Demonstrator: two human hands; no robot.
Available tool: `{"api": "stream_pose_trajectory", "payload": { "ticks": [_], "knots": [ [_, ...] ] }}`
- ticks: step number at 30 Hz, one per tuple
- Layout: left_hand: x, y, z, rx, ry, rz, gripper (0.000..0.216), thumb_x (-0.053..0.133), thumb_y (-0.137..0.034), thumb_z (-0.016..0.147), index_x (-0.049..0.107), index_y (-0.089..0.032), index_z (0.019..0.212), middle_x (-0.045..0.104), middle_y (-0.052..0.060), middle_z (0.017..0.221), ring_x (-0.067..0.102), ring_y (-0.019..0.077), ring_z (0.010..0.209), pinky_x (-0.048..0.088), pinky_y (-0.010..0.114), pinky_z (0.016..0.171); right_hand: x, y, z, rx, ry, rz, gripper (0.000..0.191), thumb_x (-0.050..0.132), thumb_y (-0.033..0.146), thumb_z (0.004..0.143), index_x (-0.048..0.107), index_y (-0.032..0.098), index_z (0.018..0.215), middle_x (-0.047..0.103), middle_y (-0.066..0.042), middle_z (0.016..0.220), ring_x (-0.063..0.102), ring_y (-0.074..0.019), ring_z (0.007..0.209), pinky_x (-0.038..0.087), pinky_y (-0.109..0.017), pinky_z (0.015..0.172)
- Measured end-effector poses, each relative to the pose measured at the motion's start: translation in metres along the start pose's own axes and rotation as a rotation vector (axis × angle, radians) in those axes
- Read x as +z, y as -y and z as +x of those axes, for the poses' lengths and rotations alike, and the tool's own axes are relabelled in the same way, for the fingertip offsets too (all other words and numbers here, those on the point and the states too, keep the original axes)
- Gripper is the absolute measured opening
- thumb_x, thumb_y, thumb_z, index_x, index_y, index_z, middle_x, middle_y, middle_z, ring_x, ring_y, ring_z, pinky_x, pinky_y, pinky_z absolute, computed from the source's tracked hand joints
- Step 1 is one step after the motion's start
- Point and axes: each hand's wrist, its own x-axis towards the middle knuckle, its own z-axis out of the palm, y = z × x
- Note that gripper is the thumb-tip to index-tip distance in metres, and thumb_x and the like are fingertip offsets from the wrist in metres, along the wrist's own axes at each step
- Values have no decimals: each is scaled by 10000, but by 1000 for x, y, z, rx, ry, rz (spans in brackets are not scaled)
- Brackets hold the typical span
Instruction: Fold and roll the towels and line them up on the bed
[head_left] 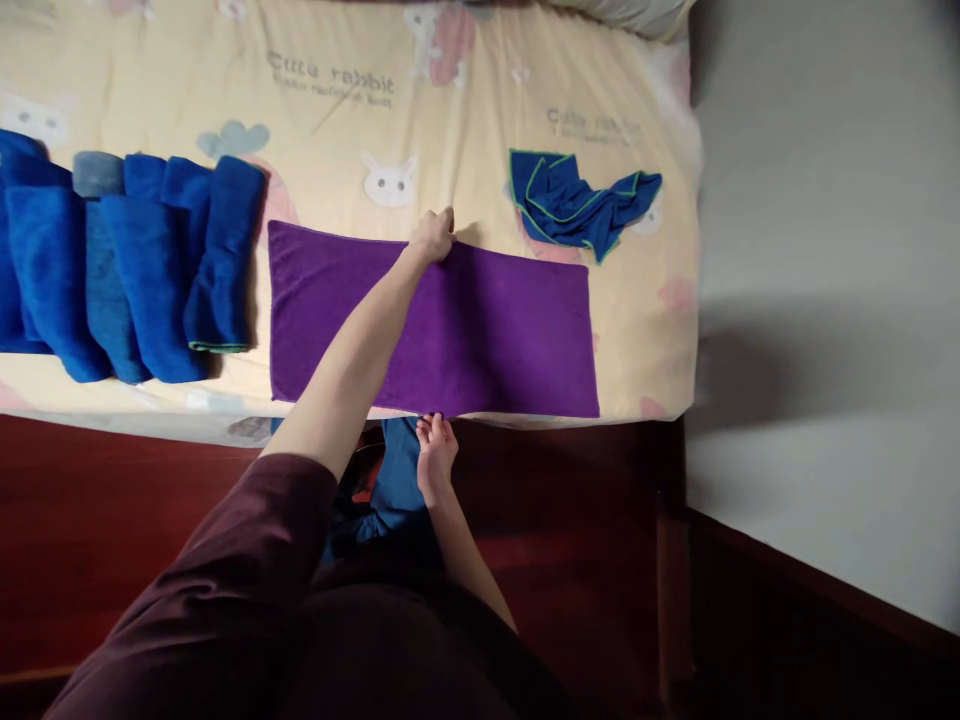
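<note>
A purple towel (517, 330) lies spread flat along the near side of a bed, its long edges running left to right. My left hand (433, 236) reaches across it and pinches the middle of its far edge, fingers closed. At the near edge, by the rim of the bed, my right hand (437, 450) holds the middle of that edge between thumb and fingertips. My left forearm covers part of the towel's left half.
Several rolled blue towels (142, 270) lie side by side on the left. A crumpled blue cloth with green edging (577, 200) rests at the right. Beneath is a cream bedsheet with rabbit prints (330, 150). A pale wall (825, 250) stands right of the bed.
</note>
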Motion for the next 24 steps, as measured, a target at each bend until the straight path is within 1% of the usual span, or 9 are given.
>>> {"api": "stream_pose_trajectory", "payload": {
  "ticks": [2, 5, 9, 12, 15, 17, 19, 22, 24],
  "knots": [
    [-4, -3, -4, 13, -38, -43, 220, 719, -141, 900, 663, -119, 1111, 652, 152, 1141, 649, 305, 1176, 483, 470, 1103, 0, 2, -3, -25, 11, 30, 302, 662, 480, 901, 591, 187, 921, 704, -69, 921, 699, -168, 875, 591, -324, 910],
    [-6, -8, -9, -10, -45, -76, 202, 669, -113, 918, 655, -116, 1119, 659, 162, 1166, 630, 298, 1229, 432, 475, 1158, 3, 3, -6, -87, 29, 42, 334, 674, 506, 881, 575, 188, 889, 682, -46, 878, 673, -152, 822, 582, -319, 883],
    [-11, -14, -15, -42, -45, -115, 229, 592, -103, 937, 637, -93, 1161, 674, 178, 1178, 622, 288, 1246, 401, 491, 1185, 4, -2, -12, -192, -21, -74, 369, 643, 557, 887, 524, 210, 850, 628, 6, 771, 598, -121, 701, 538, -265, 756],
    [-19, -21, -21, -20, -82, -152, 233, 578, -75, 916, 636, -75, 1142, 694, 163, 1120, 630, 285, 1226, 410, 496, 1180, 3, -2, -18, -322, -66, -191, 350, 603, 541, 922, 508, 222, 815, 580, 36, 693, 587, -125, 694, 513, -253, 760],
    [-32, -33, -31, 30, -115, -219, 214, 572, -44, 895, 641, -81, 1094, 698, 136, 1037, 644, 283, 1194, 447, 507, 1153, 5, 6, -26, -400, -128, -179, 311, 611, 493, 921, 482, 235, 803, 625, 20, 731, 645, -149, 757, 531, -271, 797],
    [-42, -44, -37, 51, -130, -277, 209, 562, -33, 894, 636, -88, 1082, 690, 118, 978, 663, 281, 1154, 488, 525, 1110, 7, 11, -32, -417, -176, -106, 264, 633, 450, 904, 481, 240, 850, 652, 9, 768, 676, -163, 783, 551, -286, 804],
    [-54, -57, -43, 64, -143, -341, 202, 555, -36, 901, 628, -99, 1079, 678, 98, 925, 686, 271, 1095, 536, 517, 1053, 8, 17, -41, -451, -224, -53, 259, 661, 420, 882, 473, 243, 897, 654, 5, 796, 685, -165, 781, 570, -295, 803],
    [-75, -76, -54, 62, -175, -417, 169, 545, -61, 926, 615, -117, 1069, 660, 72, 860, 711, 244, 999, 586, 463, 975, 4, 25, -56, -596, -267, -44, 320, 708, 431, 844, 458, 246, 922, 648, -9, 864, 676, -155, 794, 588, -291, 804],
    [-92, -89, -64, 61, -195, -456, 150, 532, -85, 951, 606, -122, 1076, 648, 61, 834, 715, 227, 955, 600, 435, 942, -3, 33, -66, -726, -299, -82, 346, 717, 466, 835, 494, 233, 961, 656, -30, 902, 673, -156, 820, 595, -287, 809]
  ]
}}
